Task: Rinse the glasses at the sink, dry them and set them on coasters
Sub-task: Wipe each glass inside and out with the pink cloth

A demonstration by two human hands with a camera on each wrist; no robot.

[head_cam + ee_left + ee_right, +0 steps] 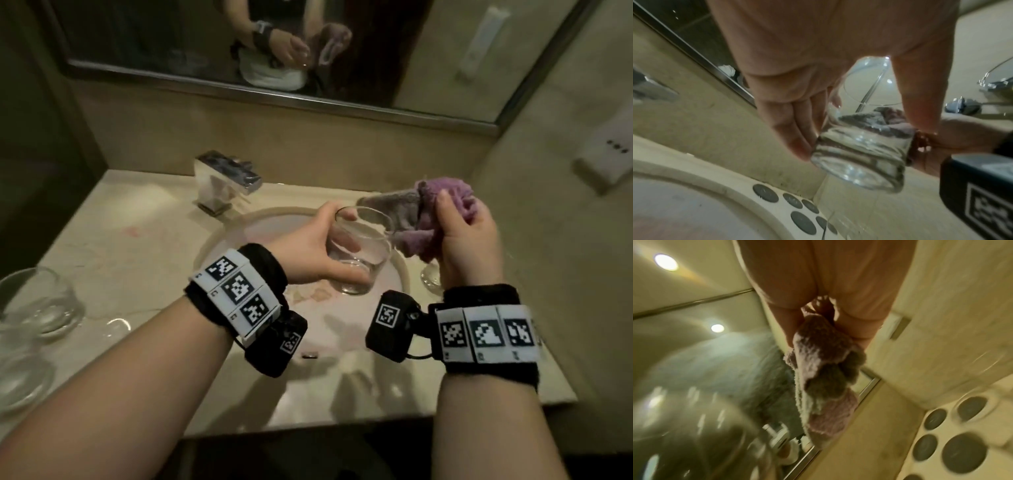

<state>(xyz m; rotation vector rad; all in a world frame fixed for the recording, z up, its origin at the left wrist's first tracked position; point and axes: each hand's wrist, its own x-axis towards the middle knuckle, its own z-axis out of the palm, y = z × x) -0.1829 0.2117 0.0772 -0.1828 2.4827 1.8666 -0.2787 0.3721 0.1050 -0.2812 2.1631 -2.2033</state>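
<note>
The left hand [308, 246] held a short clear glass tumbler [359, 253] over the basin, with the thumb on the near wall and the fingers curled round the far wall. The tumbler was tilted, its mouth turned toward the right side, probably so that the cloth could enter it easily. The left wrist was bent a little inward, and the forearm came in from the lower left.

The right hand [466, 240] gripped a bunched fluffy purple and grey cloth [442, 205], with the thumb pressed on top of the folds. A loose part of the cloth hung toward the rim of the tumbler, just beside it; whether it touched the glass, I cannot tell. This hand was raised slightly higher than the left one, with the back of the hand toward the head camera. It looked like the drying step was about to start on this tumbler.

Below the hands was the round white sink [233, 226] in the beige marble bench [137, 246], with a square chrome tap [226, 181] behind it. More clear glasses [41, 301] stood at the left edge of the bench. Round dark grey coasters [764, 193] lay on the bench to the right of the sink.
</note>
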